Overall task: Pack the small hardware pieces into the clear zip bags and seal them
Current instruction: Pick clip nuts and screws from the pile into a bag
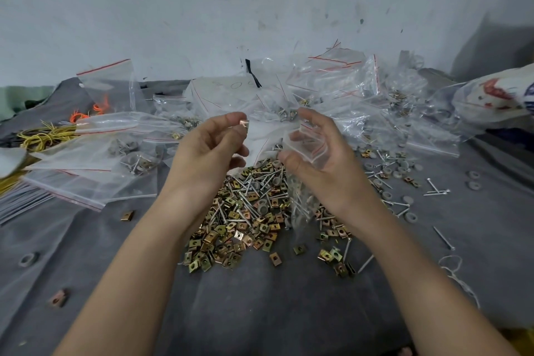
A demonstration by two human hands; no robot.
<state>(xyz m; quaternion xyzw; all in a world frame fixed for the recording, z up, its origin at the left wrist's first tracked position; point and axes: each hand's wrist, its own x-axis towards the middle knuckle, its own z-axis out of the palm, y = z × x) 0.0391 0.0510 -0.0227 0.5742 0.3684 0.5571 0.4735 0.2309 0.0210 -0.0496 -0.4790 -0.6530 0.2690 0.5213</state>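
**Holding a clip (244,123) and a small zip bag (307,144) over the hardware pile (245,211)**

Our left hand (211,147) pinches the clip, a small copper-coloured piece, between the thumb and the tip of the forefinger, with the other fingers loosely curled below. Our right hand (320,162) holds the small zip bag, clear plastic with a red line near its mouth. It lies crumpled against the palm with the thumb and fingers curled round it. We cannot tell whether its mouth is open. Clip and bag are near each other but apart, both raised above the pile.

The hardware pile lies right under our hands on the grey cloth (260,312). It is a mix of brass-coloured square clips, silver screws and grey washers. Loose screws and washers (404,182) scatter from it to the right.

To the left, filled bags (115,159) overlap one another, with washers and screws showing through the plastic. Behind our hands a heap of clear bags (332,89) with red lines rises against the pale wall (260,9).

At the far left lie yellow cords (40,136), with orange cords (98,108) just behind them. A printed sack (497,92) sits at the far right. On the near cloth we see a lone brass clip (127,215), a single washer (29,259), a copper clip (59,298) and, on the right, a white string (456,269).
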